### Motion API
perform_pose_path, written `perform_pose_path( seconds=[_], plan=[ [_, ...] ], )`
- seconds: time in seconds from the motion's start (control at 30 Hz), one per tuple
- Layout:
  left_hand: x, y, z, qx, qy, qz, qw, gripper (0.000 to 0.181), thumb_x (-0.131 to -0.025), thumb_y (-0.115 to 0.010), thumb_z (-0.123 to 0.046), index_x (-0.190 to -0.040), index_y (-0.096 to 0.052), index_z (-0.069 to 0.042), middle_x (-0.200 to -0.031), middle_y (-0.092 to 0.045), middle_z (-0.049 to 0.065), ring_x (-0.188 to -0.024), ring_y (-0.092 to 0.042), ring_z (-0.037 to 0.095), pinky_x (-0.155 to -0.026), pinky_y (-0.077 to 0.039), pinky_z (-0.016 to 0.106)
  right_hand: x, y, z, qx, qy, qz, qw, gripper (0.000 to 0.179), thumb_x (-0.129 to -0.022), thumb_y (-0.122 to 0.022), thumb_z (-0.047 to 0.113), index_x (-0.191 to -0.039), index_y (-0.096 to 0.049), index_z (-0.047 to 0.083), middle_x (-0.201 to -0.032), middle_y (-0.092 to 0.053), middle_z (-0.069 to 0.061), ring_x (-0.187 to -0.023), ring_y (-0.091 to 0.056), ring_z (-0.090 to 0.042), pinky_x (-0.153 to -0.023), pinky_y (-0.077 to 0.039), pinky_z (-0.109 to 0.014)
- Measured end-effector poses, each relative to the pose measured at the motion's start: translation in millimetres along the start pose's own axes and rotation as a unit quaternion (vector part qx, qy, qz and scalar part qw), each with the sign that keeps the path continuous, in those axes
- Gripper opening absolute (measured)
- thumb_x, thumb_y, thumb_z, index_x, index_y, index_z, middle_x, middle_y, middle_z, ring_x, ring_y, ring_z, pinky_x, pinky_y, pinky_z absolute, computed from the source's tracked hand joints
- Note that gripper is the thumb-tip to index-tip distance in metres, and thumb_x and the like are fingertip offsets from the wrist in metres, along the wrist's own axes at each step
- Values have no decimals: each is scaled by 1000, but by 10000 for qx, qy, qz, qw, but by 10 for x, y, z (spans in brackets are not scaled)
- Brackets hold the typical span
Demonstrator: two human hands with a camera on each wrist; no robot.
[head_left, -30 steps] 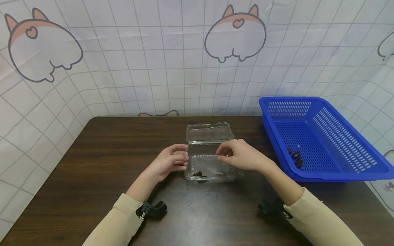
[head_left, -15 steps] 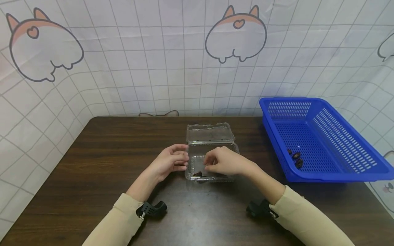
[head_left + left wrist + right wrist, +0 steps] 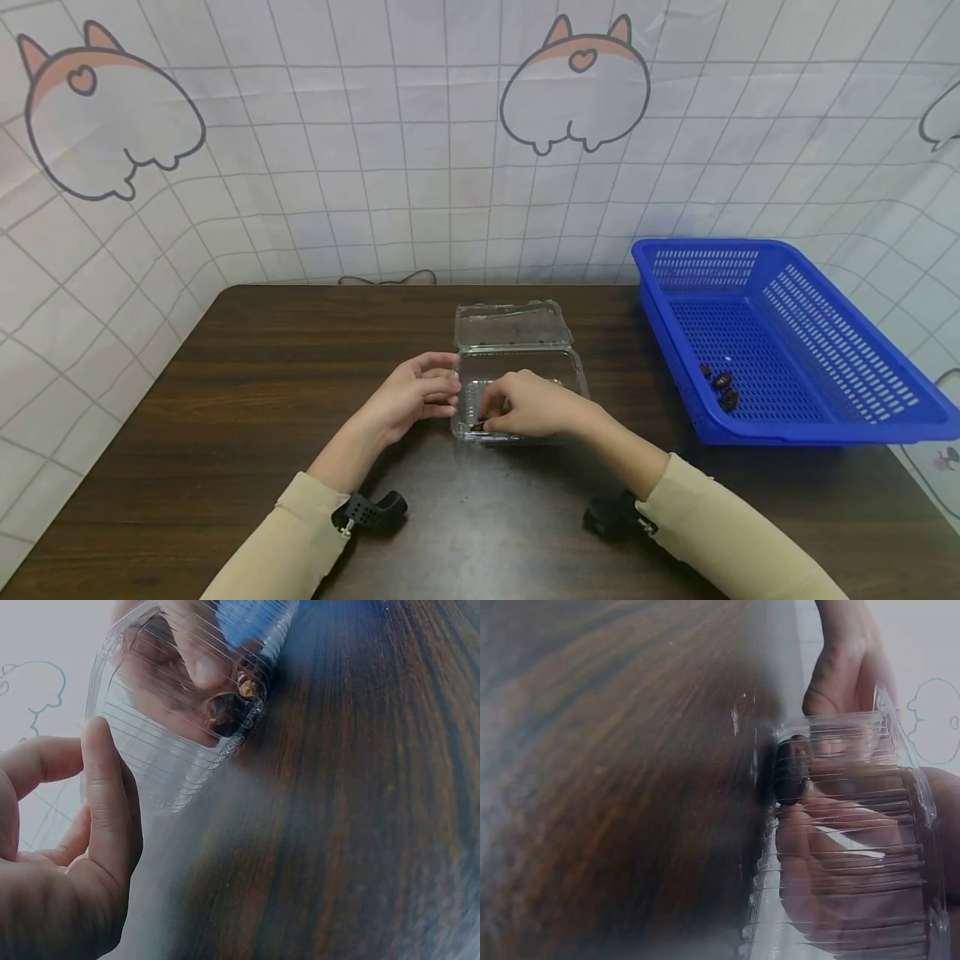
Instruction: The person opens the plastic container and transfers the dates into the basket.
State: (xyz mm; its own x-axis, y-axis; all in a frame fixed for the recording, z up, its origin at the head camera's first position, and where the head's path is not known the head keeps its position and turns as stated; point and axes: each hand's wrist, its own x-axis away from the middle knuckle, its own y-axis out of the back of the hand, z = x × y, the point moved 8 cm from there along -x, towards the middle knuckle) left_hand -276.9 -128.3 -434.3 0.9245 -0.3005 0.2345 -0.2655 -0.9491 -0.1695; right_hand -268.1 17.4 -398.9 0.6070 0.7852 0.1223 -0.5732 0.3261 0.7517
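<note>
A clear plastic clamshell box (image 3: pixel 582 375) lies open on the table, its lid (image 3: pixel 513 325) folded back toward the wall. My left hand (image 3: pixel 411 393) rests its extended fingertips at the left rim; in the left wrist view a fingertip (image 3: pixel 97 739) overlaps that edge. Inside the box, my right hand (image 3: pixel 540 407) has its fingers curled down at the front left corner. Dark brown wrinkled pieces like dried fruit (image 3: pixel 227 714) lie there, right at those fingertips. In the right wrist view one brown piece (image 3: pixel 791 769) shows through the ribbed wall; I cannot tell whether it is pinched.
A blue plastic basket (image 3: pixel 810 431) stands at the table's right side, with several dark brown pieces (image 3: pixel 724 390) in its near left corner. A white tiled-pattern cloth (image 3: pixel 480 192) hangs behind the dark wooden table (image 3: pixel 300 333).
My right hand has moved left and down, from the box's right side to the brown pieces at its front left corner. My left hand has stayed at the left rim.
</note>
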Motion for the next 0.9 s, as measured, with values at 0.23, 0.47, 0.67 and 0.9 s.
perform_pose_path(
  seconds=[0.23,0.47,0.67,0.9],
  plan=[
    [-1,-1,-4,13,8,-18,10000,50,-98,-63,0,-145,-47,1,-105,-60,8,-78,-65,15,-69,-60,26,-42,-14,19,49,154,61,9999,6,-93,-75,6,-98,-78,8,-82,-68,9,-70,-60,-4,-62,-52,-22],
    [-3,-3,4,-5,19,-19,10000,51,-98,-63,0,-146,-45,2,-103,-61,8,-77,-65,14,-69,-60,26,-45,-15,11,39,183,52,9998,5,-93,-75,6,-95,-78,9,-79,-68,10,-69,-60,-4,-61,-51,-22],
    [-8,-8,4,13,22,-27,10000,51,-98,-63,1,-146,-45,2,-103,-61,8,-77,-65,14,-69,-60,26,-3,52,31,49,93,-95,9999,5,-93,-73,8,-94,-77,12,-80,-68,11,-71,-61,-6,-62,-51,-24],
    [-10,-2,5,32,36,-49,10000,51,-98,-64,0,-146,-46,1,-101,-61,7,-77,-64,15,-70,-60,27,78,204,61,92,42,-413,9991,6,-93,-73,8,-91,-75,13,-81,-68,9,-72,-63,-11,-61,-50,-26]
  ],
)
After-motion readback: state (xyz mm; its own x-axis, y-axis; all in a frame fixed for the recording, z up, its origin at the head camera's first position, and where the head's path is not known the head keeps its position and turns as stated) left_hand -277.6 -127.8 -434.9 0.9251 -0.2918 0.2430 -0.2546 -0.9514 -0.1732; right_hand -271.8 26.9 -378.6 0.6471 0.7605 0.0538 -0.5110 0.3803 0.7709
